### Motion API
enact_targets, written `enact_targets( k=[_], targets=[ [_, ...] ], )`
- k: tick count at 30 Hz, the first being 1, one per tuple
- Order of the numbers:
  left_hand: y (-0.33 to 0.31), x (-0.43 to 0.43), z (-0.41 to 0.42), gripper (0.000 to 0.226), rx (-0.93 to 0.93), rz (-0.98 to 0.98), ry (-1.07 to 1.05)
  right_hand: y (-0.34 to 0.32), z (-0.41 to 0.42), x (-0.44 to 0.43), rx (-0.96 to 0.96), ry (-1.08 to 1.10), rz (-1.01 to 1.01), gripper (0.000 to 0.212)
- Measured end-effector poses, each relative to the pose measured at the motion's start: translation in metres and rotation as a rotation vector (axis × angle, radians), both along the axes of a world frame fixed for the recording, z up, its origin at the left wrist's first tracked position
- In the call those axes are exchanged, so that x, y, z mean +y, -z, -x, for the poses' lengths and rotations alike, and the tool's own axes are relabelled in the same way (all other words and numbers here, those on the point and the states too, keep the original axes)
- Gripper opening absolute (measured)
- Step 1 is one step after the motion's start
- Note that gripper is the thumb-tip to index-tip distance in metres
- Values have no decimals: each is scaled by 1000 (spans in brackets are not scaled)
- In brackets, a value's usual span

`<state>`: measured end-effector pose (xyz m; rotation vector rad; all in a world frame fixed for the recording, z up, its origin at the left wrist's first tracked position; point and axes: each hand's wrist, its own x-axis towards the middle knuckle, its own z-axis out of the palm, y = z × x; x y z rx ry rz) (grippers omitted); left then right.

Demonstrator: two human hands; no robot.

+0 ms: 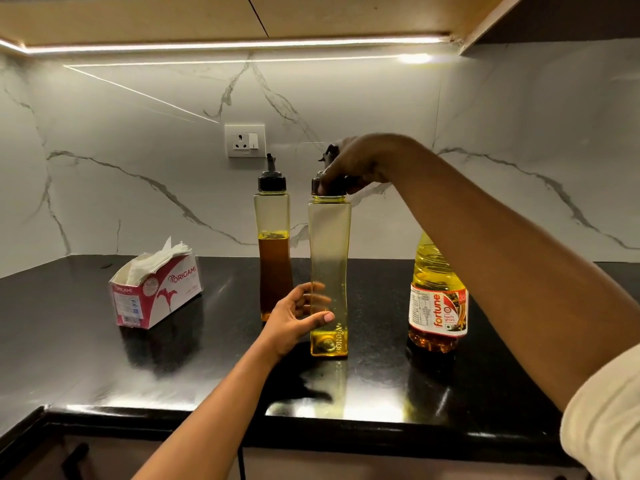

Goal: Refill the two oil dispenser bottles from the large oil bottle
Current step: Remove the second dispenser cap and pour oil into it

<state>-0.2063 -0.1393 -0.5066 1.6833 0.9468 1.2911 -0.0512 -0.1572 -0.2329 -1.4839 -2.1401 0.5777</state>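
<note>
Two tall clear dispenser bottles stand on the black counter point(173, 368). The nearer dispenser bottle point(329, 251) holds only a thin layer of yellow oil at its base. My left hand point(298, 315) grips its lower body, and my right hand point(356, 168) is closed over its black spout cap point(329, 187). Behind and to the left, the second dispenser bottle point(273, 237) is about half full of darker oil, with its black cap on. The large oil bottle point(438, 296), with a red and white label, stands to the right, its top hidden behind my right forearm.
A pink and white tissue box point(156, 296) sits on the counter at the left. A wall socket point(245, 140) is on the marble backsplash behind the bottles. The counter's front edge runs across the bottom of the view.
</note>
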Motion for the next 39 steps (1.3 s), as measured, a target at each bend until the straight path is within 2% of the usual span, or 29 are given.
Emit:
enact_targets(
  k=[1,2,4,5,7,9,12,13,16,18,20,22,23,29,31,34,35,37,39],
  targets=[
    [0,0,0,84,0,0,1,-1,-3,-1,44,-28,46,35],
    [0,0,0,83,2,0,3,-2,-5,-3,80,-53,84,51],
    [-1,-1,0,83,7,-4,5,-1,-9,-3,154,-83,111,97],
    [-1,-1,0,82,8,-5,4,0,-11,-5,166,-75,94,108],
    [0,-1,0,81,3,-5,1,1,-9,-11,92,-17,34,99],
    [0,-1,-1,79,1,-5,-1,3,-1,-15,-87,68,-44,83],
    [0,-1,0,74,5,-8,-5,7,12,-9,-250,184,-286,66],
    [-1,-1,0,72,4,-8,-6,6,13,-6,-228,185,-305,61],
    [0,-1,0,71,5,-5,-9,-3,7,-5,-25,67,-106,48],
    [0,0,1,72,5,-1,-7,-8,-1,-5,57,-21,16,63],
    [0,-1,1,74,6,-1,-6,-8,-8,-6,121,-112,114,91],
    [0,-1,1,77,4,0,-1,-5,-12,-4,180,-132,127,111],
    [0,-1,1,77,4,1,1,-3,-13,-5,188,-103,93,111],
    [0,-1,1,73,11,-3,-2,10,10,-14,-229,156,-219,73],
    [0,0,1,72,12,-6,-4,9,12,-9,-226,170,-273,55],
    [1,0,1,75,-3,-9,-5,3,10,-3,-29,71,-67,35],
    [1,0,1,77,-9,-6,-4,0,7,-3,47,29,4,40],
    [1,0,1,79,-13,-1,1,-1,1,-2,146,-64,108,70],
    [1,0,1,79,-12,-1,4,-1,-4,-3,174,-119,117,87]
  ],
)
